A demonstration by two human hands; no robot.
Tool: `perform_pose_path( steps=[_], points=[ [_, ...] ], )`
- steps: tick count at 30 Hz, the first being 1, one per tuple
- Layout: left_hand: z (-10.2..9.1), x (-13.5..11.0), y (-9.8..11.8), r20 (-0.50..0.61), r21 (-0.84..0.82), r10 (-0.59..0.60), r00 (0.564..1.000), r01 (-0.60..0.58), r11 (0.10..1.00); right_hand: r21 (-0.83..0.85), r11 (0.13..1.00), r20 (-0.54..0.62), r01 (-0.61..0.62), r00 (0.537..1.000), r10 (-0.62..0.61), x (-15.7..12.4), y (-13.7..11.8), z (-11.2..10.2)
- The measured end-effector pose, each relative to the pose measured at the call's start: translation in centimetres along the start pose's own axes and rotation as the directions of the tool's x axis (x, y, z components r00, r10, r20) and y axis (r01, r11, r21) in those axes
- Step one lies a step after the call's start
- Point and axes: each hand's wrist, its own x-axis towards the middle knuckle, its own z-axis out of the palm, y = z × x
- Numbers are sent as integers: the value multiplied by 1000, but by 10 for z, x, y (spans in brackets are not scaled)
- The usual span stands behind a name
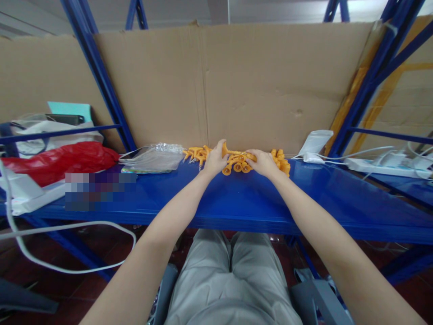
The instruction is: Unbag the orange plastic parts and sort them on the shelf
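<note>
A heap of small orange plastic parts point(237, 163) lies at the back of the blue shelf point(237, 203), against the cardboard wall. My left hand point(215, 159) is curled over the left side of the heap, its thumb up on an orange piece. On the heap's right side, my right hand point(263, 161) is closed with its fingers around orange pieces. More orange parts point(197, 154) lie just left of my left hand, and another cluster point(283, 161) lies just right of my right hand.
A clear plastic bag point(154, 156) lies left of the parts. A red bag point(57, 161) and white items sit at far left. A white pouch point(314, 143), a power strip point(385, 167) and cables lie at right. Blue rack posts point(98, 76) stand either side.
</note>
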Motion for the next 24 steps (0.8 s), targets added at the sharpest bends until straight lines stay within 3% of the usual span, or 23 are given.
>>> perform_pose_path(
  steps=[6, 15, 24],
  points=[
    [-2, -1, 4, 29, 18, -23, 999, 23, 1000, -24, 1000, 15, -11, 1000, 12, 0, 1, -2],
    [2, 0, -4, -12, -2, -12, 1000, 12, 1000, -68, 998, -45, -15, 999, 12, 4, 16, 2],
    [2, 1, -6, -33, -5, -27, 999, 26, 1000, -189, 957, 59, -219, 971, 233, 3, 27, -12]
  ],
)
